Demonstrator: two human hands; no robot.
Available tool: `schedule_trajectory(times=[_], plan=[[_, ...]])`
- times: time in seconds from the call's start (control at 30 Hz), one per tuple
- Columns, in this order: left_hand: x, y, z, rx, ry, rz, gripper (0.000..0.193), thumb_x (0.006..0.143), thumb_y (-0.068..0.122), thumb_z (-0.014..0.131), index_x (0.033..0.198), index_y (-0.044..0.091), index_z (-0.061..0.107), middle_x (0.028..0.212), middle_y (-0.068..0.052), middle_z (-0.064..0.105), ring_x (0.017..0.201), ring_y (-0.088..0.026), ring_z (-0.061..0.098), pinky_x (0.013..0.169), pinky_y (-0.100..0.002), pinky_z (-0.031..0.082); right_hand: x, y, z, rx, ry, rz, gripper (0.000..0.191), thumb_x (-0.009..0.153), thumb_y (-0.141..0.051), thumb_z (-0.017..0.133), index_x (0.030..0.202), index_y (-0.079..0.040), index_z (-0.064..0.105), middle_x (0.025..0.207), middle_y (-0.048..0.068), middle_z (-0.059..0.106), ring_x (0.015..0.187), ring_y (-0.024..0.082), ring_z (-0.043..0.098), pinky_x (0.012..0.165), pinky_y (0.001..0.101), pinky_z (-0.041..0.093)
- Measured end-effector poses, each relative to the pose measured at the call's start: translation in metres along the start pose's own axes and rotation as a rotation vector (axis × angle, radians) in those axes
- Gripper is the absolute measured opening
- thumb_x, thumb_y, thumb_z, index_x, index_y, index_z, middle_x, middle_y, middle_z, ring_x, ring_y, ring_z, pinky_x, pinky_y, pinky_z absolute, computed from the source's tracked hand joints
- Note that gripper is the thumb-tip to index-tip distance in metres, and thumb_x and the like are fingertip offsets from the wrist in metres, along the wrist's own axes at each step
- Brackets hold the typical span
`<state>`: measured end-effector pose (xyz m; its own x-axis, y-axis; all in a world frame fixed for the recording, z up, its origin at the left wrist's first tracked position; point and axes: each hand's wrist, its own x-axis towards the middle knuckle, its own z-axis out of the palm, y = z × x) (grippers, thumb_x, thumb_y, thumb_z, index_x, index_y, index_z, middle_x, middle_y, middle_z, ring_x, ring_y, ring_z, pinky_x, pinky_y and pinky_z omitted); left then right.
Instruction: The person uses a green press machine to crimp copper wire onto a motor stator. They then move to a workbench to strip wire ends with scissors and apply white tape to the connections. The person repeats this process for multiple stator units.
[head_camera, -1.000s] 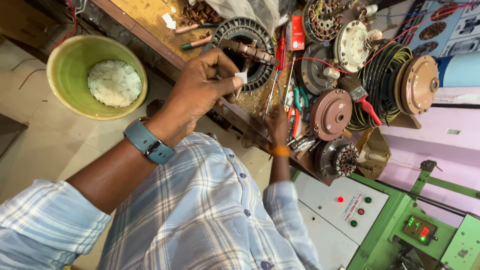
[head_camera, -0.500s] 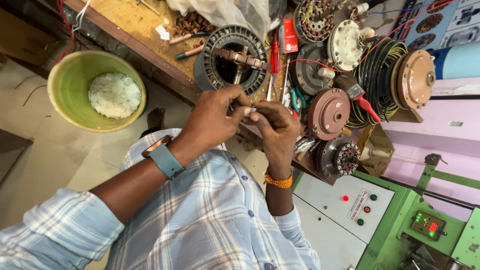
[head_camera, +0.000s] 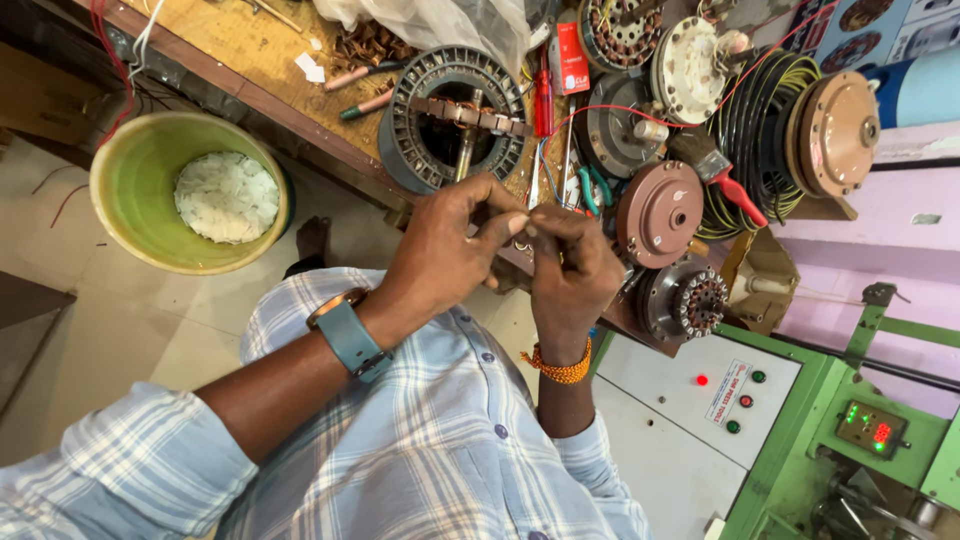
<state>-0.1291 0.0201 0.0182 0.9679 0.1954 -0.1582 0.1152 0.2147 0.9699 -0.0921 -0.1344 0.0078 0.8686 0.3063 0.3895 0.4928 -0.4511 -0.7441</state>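
Note:
My left hand (head_camera: 450, 250), with a blue-strapped watch on the wrist, and my right hand (head_camera: 572, 275), with an orange thread band, meet in front of my chest. Their fingertips pinch a small thin piece (head_camera: 527, 226) between them; it is too small to tell what it is. Just beyond the hands, a round grey motor stator (head_camera: 410, 120) lies on the wooden bench (head_camera: 250, 60), with a shaft and a metal bar across its opening.
A green bucket (head_camera: 130, 200) holding white scraps stands on the floor at left. On the bench lie a red screwdriver (head_camera: 543, 95), brown motor covers (head_camera: 660, 212), a wire coil (head_camera: 760, 110) and a wound rotor (head_camera: 690, 300). A green machine with a button panel (head_camera: 700, 390) stands at right.
My left hand has drawn back from the stator on the bench. My right hand has come up to meet it, and both now pinch the small piece.

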Motion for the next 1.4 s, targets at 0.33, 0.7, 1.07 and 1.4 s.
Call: schedule_trajectory(times=[0.33, 0.7, 1.07, 1.4], plan=[[0.002, -0.003, -0.024, 0.465, -0.057, 0.346, 0.012, 0.094, 0.003, 0.067, 0.098, 0.001, 0.055, 0.084, -0.018, 0.069, 0.079, -0.038, 0.071, 0.066, -0.048, 0.053, -0.005, 0.004, 0.011, 0.529, -0.074, 0.63, 0.011, 0.096, -0.001, 0.067, 0.105, 0.004, 0.069, 0.091, 0.009, 0.075, 0.079, 0.015, 0.074, 0.07, 0.0281, 0.061], [0.002, -0.005, -0.001, 0.045, -0.008, 0.35, 0.018, 0.087, 0.001, 0.071, 0.104, 0.006, 0.065, 0.102, -0.009, 0.067, 0.091, -0.029, 0.07, 0.073, -0.039, 0.06, -0.024, 0.028, 0.035, 0.997, 0.089, 0.386, 0.016, 0.106, -0.018, 0.06, 0.115, -0.007, 0.052, 0.111, 0.001, 0.057, 0.102, 0.009, 0.058, 0.094, 0.0267, 0.052], [0.001, -0.006, 0.029, 0.254, 0.118, 0.274, 0.018, 0.091, 0.001, 0.069, 0.108, 0.004, 0.067, 0.107, -0.014, 0.062, 0.096, -0.03, 0.067, 0.083, -0.037, 0.055, -0.027, 0.044, 0.028, 0.417, 0.212, 0.197, 0.02, 0.113, -0.017, 0.057, 0.127, -0.003, 0.056, 0.114, 0.003, 0.06, 0.086, 0.009, 0.055, 0.074, 0.0227, 0.047], [0.001, -0.004, 0.0, 0.354, 0.073, 0.382, 0.007, 0.09, 0.007, 0.075, 0.094, 0.002, 0.072, 0.087, -0.012, 0.073, 0.079, -0.028, 0.071, 0.071, -0.039, 0.055, -0.026, 0.027, 0.012, 0.359, 0.047, 0.226, 0.017, 0.099, 0.008, 0.069, 0.114, 0.003, 0.063, 0.103, 0.009, 0.074, 0.092, 0.014, 0.074, 0.08, 0.0261, 0.063]])
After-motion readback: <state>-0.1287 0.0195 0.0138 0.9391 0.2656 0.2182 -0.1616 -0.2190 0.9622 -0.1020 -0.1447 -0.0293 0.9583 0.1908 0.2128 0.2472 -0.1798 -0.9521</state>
